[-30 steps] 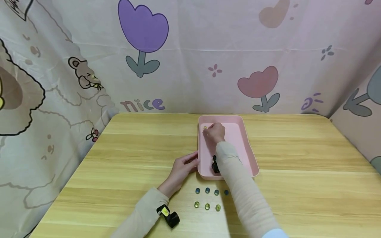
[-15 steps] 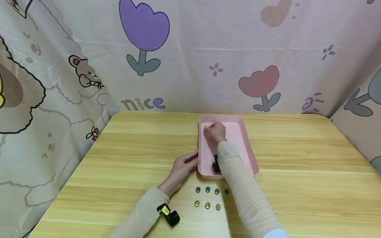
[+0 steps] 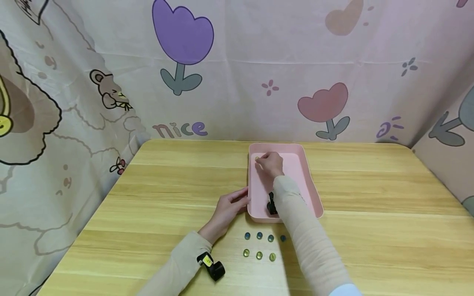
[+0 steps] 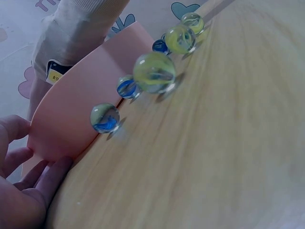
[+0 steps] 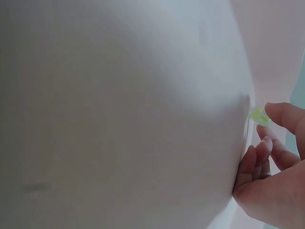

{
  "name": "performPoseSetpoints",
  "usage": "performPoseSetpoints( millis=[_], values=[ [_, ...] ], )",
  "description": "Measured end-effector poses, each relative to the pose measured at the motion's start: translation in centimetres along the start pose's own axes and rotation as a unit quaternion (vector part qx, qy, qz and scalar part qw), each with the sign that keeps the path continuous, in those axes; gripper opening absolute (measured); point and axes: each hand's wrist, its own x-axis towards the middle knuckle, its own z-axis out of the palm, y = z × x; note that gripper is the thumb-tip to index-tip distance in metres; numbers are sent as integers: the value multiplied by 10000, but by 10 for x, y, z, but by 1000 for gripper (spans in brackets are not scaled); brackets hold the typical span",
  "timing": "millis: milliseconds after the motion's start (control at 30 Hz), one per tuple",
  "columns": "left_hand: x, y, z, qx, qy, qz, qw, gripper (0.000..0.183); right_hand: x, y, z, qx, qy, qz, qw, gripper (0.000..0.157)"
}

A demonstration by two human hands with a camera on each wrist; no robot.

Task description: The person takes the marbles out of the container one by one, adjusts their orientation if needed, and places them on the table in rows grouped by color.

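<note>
Inside the pink tray [image 3: 296, 185], near its far left corner, my right hand [image 3: 272, 164] pinches a clear marble with yellow in it [image 5: 259, 116] between thumb and fingertip. In the right wrist view its other fingers curl against the tray floor. My left hand [image 3: 226, 211] rests at the tray's left side, its spread fingers touching the outer wall, as the left wrist view also shows. In front of the tray lie two rows of glass marbles: several with blue swirls [image 3: 259, 235] nearer the tray, and three with yellow-green swirls [image 4: 155, 72] closer to me.
The wooden table [image 3: 377, 230] spreads out on both sides of the tray. A printed curtain [image 3: 237, 82] stands right behind the table's back edge. A black wrist camera [image 3: 212, 267] sits on my left sleeve, close to the marbles.
The head view shifts slightly. Both hands, the tray and the marbles on the table stay almost where they were.
</note>
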Motion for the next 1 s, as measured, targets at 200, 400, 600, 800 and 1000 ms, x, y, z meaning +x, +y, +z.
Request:
performPoseSetpoints(
  millis=[200, 400, 600, 800, 1000],
  values=[
    [1, 0, 1, 29, 22, 17, 10000, 44, 0, -3, -11, 237, -146, 66, 9996, 22],
    [-1, -1, 2, -9, -9, 4, 10000, 43, 4, -1, -22, 564, -279, 63, 9980, 20],
    [-1, 0, 2, 35, 11, 14, 10000, 43, 9, -3, -38, 774, -347, -10, 9964, 26],
    [0, 0, 1, 21, -35, 12, 10000, 43, 10, -6, -51, 926, -518, 40, 9943, 29],
    [-1, 0, 1, 17, -39, -10, 10000, 44, 3, -10, -67, 878, -697, -324, 9932, 26]
  ],
)
